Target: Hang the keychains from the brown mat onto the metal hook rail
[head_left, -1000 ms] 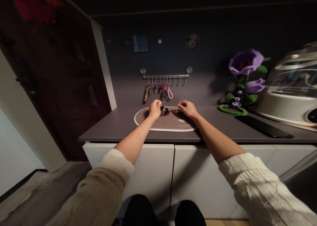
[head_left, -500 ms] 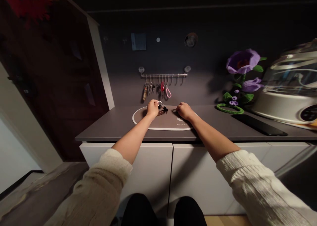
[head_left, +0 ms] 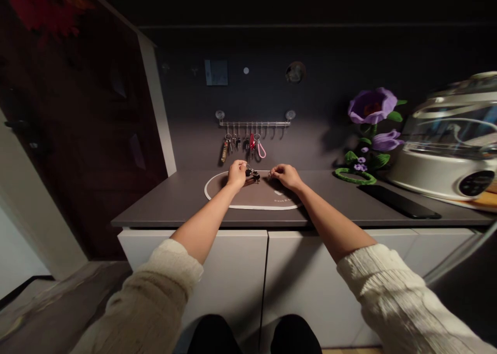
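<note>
My left hand point(head_left: 236, 174) is closed in a pinch on a key ring. Dark keys point(head_left: 254, 176) hang from that ring just above the brown oval mat point(head_left: 248, 197). My right hand point(head_left: 285, 175) is a short way to the right, fingertips pinched on a small shiny metal ring point(head_left: 271, 176). Whether this ring links to the keys is too small to tell. Behind both hands, a clear hook rail point(head_left: 254, 123) on the wall carries several keys, a red fob point(head_left: 252, 141) and a pink strap loop point(head_left: 261, 149).
A black phone point(head_left: 398, 201) lies on the grey counter point(head_left: 163, 201) at right. Beyond it stand a purple knitted flower point(head_left: 373, 105) with a green base ring and a white appliance point(head_left: 435, 167) with a clear dome. White cabinet doors point(head_left: 229, 281) are below; a dark door is at left.
My right hand has lifted slightly off the mat and turned, so the small metal ring shows at its fingertips. My left hand still holds the key ring. The view has shifted a little.
</note>
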